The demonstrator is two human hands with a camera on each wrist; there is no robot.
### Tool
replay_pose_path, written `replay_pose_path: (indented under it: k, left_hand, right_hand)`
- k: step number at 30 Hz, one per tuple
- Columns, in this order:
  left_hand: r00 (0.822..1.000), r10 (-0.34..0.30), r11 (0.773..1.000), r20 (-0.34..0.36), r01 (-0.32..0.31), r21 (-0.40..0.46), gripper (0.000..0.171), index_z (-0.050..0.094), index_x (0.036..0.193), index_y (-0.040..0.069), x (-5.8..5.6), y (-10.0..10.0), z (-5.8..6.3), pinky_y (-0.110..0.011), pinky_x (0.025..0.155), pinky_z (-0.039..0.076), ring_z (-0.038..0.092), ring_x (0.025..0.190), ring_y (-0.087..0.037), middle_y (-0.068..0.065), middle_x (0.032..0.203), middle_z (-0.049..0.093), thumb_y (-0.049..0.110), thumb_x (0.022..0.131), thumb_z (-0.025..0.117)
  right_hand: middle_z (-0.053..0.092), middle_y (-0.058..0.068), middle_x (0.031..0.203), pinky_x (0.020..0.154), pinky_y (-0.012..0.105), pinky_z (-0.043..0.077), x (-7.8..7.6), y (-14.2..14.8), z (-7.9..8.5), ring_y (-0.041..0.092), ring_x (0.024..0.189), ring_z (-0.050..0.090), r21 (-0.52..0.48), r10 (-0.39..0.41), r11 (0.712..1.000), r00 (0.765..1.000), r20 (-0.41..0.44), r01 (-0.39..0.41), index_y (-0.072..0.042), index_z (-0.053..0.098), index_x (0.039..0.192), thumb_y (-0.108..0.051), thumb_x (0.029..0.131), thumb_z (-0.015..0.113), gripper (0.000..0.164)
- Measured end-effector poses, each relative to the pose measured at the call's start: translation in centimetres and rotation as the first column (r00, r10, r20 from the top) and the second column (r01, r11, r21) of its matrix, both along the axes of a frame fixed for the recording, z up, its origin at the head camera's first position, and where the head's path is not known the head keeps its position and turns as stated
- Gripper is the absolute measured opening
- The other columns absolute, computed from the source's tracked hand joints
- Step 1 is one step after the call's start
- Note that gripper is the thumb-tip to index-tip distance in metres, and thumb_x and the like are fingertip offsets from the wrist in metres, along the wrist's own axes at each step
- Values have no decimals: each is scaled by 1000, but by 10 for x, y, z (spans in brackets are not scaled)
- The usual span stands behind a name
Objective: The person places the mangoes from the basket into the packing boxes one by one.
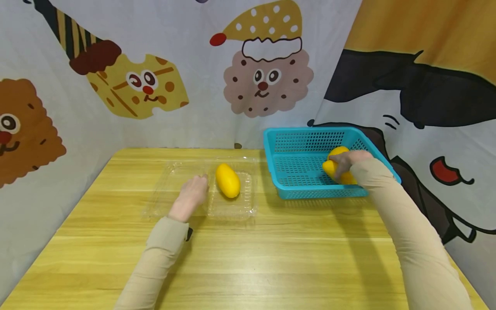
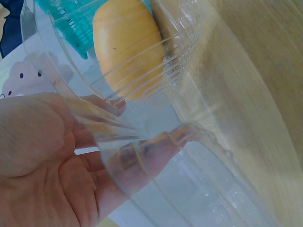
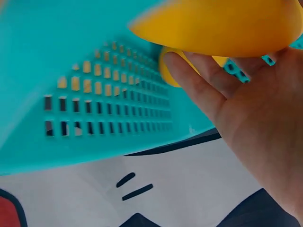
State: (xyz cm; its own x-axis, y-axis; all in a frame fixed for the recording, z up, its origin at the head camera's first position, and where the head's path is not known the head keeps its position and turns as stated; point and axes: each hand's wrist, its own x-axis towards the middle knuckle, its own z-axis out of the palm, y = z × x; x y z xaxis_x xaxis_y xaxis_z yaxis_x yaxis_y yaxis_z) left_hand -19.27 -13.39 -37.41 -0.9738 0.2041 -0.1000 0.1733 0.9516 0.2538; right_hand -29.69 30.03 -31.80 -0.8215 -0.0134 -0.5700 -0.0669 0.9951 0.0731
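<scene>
My left hand (image 1: 191, 191) holds the clear plastic clamshell box (image 1: 232, 212) near the fold between its two halves. In the left wrist view, its fingers show through the clear plastic. A smooth yellow mango (image 1: 227, 181) lies in the box's right half; the left half lies spread out under my hand. Inside the blue basket (image 1: 321, 189), my right hand (image 1: 348, 161) grips another yellow mango (image 3: 222, 28) with a pointed end. Its fingers lie along the fruit's side in the right wrist view, where the thumb is hidden. More yellow fruit (image 1: 338, 150) sits close by in the basket.
The basket, with slotted walls, stands at the back right of the wooden table (image 1: 248, 262). Behind the table hangs a white curtain (image 1: 201, 129) with cartoon prints. The box lies left of the basket, a short gap between them.
</scene>
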Motion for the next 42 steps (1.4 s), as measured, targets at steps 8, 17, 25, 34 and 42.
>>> replay_pose_path:
  k: [8, 17, 25, 34, 42]
  left_hand:
    - [1000, 10, 1000, 11, -10, 10, 41, 46, 132, -11, 0, 0, -1, -17, 40, 30, 36, 49, -11, -6, 61, 47, -6, 92, 47]
    - [1000, 10, 1000, 6, -10, 14, 41, 47, 131, -12, 1, 1, -1, -17, 40, 31, 37, 49, -11, -8, 63, 50, -7, 91, 48]
    - [1000, 12, 1000, -7, -12, 0, 36, 51, 126, -11, 0, 2, -2, -18, 41, 33, 41, 52, -14, -9, 67, 52, -5, 90, 50]
    - [1000, 19, 1000, 4, -19, 22, 39, 49, 128, -12, 1, 2, -2, -17, 40, 32, 40, 49, -12, -9, 66, 53, -6, 90, 49]
    - [1000, 15, 1000, -11, -15, 1, 37, 51, 126, -11, 1, 2, -3, -19, 41, 33, 40, 52, -14, -10, 66, 53, -6, 89, 50]
  right_hand:
    - [44, 26, 128, 75, 48, 44, -2, -17, 4, 38, 102, 43, -108, 94, 990, 996, 6, -93, -11, 22, 149, -38, 78, 64, 87]
    - [55, 16, 103, 69, 36, 45, -11, -41, 6, 28, 88, 53, -209, 186, 959, 981, -53, -193, -10, 32, 132, -34, 80, 63, 65]
    - [55, 19, 102, 66, 33, 49, -8, -59, 9, 27, 82, 57, -338, 191, 916, 975, -110, -217, -9, 28, 132, -31, 84, 59, 61]
    - [56, 18, 106, 71, 36, 48, 0, -88, 16, 27, 84, 56, -398, 221, 868, 948, -227, -298, -12, 24, 139, -32, 87, 58, 65]
    - [55, 16, 106, 71, 34, 47, 9, -118, 18, 26, 82, 55, -451, 203, 834, 938, -282, -317, -16, 18, 145, -38, 90, 58, 72]
